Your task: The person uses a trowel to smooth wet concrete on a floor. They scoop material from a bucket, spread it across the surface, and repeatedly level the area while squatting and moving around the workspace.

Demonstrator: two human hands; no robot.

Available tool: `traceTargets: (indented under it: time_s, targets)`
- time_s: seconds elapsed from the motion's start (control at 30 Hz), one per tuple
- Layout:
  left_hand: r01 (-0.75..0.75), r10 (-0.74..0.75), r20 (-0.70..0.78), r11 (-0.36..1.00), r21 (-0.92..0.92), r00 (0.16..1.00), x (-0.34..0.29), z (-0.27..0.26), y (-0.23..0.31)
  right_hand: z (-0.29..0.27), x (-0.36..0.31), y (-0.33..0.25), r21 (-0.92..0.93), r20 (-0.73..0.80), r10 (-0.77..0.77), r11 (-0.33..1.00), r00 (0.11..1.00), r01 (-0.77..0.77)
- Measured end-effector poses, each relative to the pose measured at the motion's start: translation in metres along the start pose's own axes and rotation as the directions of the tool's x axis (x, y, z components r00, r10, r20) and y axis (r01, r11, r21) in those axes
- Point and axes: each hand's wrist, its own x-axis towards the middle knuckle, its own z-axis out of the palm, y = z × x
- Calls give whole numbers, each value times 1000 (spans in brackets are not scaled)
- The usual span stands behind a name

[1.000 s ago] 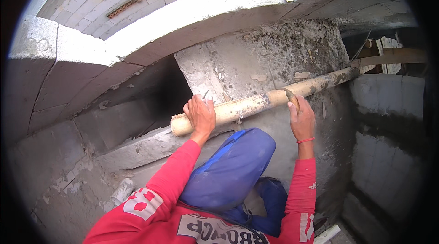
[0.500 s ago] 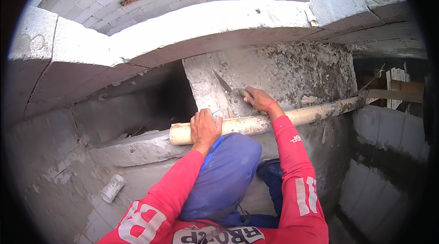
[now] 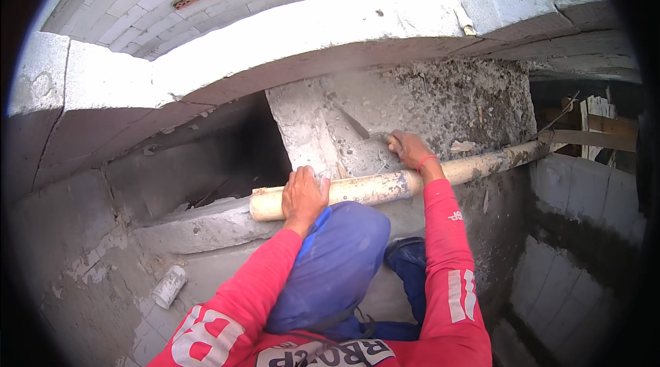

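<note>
Bordering dark opening (image 3: 256, 143), pole (image 3: 371, 189) under left hand (image 3: 303, 196)

The pole (image 3: 368, 189) is tan with dark blotches, the trousers (image 3: 337, 257) blue.

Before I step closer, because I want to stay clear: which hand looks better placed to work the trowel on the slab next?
Probably the right hand, which holds the trowel over the slab; the left hand rests on the pole near its left end.
</note>
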Motion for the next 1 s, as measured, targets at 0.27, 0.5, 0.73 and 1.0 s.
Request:
traceTargets:
  time_s: [0.27,0.5,0.73,1.0]
  targets:
    - [-3,3,1,1000,2,1000,-1,2,-3,-9,-12,-6,-34,225,-21,999,974,30]
    - [19,-19,17,1000,-6,1000,-2,1,-3,-3,-14,6,35,116,-64,998,991,60]
    - [-9,9,-26,1000,9,1000,-1,2,-5,-8,-14,6,135,9,6,991,1000,-7]
    - [9,-9,17,1000,5,1000,-1,-1,-1,16,6,-25,132,-172,53,991,984,-30]
